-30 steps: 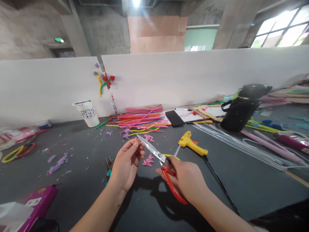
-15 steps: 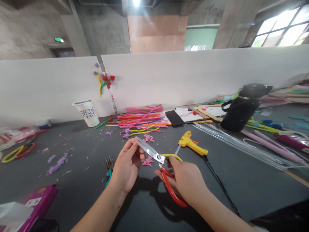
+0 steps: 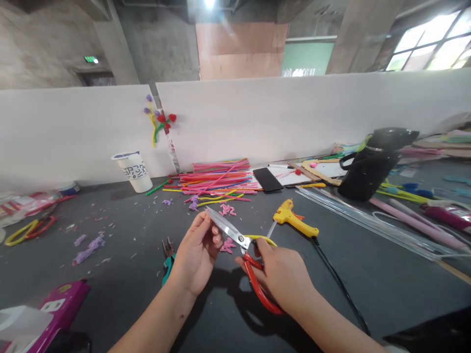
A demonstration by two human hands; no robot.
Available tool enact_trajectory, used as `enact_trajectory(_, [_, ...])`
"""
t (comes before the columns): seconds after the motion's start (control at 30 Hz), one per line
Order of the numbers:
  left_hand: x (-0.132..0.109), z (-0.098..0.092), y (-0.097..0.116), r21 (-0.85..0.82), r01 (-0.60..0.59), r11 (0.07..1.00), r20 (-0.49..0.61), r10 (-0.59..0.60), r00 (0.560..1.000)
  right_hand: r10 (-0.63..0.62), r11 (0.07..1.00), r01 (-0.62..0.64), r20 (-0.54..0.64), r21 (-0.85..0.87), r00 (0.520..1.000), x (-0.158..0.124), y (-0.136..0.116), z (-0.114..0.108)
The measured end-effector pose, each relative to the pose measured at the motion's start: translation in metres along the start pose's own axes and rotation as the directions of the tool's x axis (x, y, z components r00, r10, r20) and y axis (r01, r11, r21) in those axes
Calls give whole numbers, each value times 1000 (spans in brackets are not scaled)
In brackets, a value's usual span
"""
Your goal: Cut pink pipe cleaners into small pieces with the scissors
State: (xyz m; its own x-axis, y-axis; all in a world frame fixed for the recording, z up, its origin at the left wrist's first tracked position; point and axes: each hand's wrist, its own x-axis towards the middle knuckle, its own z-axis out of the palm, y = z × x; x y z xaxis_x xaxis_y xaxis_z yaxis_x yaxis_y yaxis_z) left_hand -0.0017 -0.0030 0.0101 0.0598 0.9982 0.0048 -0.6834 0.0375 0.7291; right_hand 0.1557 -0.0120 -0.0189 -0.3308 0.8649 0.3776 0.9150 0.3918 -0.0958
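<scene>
My right hand [image 3: 281,277] grips red-handled scissors [image 3: 241,247], whose steel blades point up and left toward my left hand [image 3: 196,255]. That hand is pinched shut right at the blade tips, on something too small to make out. A small pink pipe-cleaner piece [image 3: 226,245] lies on the dark table [image 3: 121,289] just behind the blades. Another pink scrap [image 3: 227,210] rests a little farther back.
A yellow glue gun [image 3: 294,221] with a black cord lies right of the scissors. Small pliers [image 3: 167,257] sit left of my left hand. Behind are a pile of coloured pipe cleaners [image 3: 215,184], a black phone [image 3: 267,179], a paper cup [image 3: 132,171], a black kettle [image 3: 370,164] and purple scraps [image 3: 88,247].
The scissor blades have dropped slightly and moved closer to my left fingertips. Both hands otherwise stay in place.
</scene>
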Motion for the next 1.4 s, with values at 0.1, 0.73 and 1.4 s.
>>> enact_trajectory(0.1, [0, -1, 0, 8, -3, 1000, 1, 3, 1000, -2, 1000, 2, -5, -12, 1000, 0, 0, 0])
enact_trajectory(0.73, [3, -3, -1, 48, -37, 998, -22, 38, 999, 37, 999, -36, -11, 19, 999, 1, 3, -2])
enact_trajectory(1.4, [-7, 4, -16, 518, 324, 792, 107, -436, 894, 140, 63, -414, 402, 908, 905, 16, 0, -7])
